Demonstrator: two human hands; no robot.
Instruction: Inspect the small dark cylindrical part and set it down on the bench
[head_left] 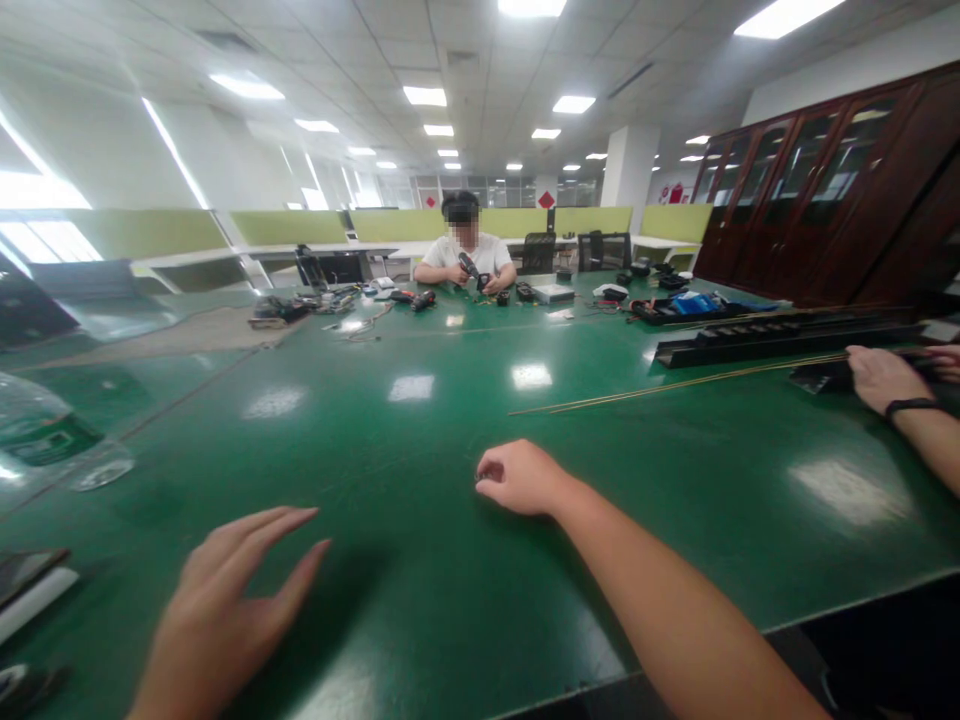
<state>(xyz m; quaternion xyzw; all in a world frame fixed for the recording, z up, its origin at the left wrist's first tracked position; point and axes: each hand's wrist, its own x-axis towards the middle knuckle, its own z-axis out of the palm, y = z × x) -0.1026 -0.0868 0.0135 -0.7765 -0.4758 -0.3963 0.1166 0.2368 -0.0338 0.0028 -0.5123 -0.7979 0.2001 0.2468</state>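
Low over the green tabletop (420,600), my left hand (225,590) is open, its thumb apart from its fingers and nothing between them. Further forward, near the middle of the view, my right hand (521,478) rests at the table surface with its fingers curled and closed. A small dark bit shows at its fingertips, too small to name. Beyond that hand lie thin brass-coloured rods (600,402), apart from it.
At left lies a clear plastic bottle (45,430). A co-worker's hands (885,378) are at the right by black metal channels (750,340). Across the table sits a person (469,255) holding a power drill (469,265), among tools and parts.
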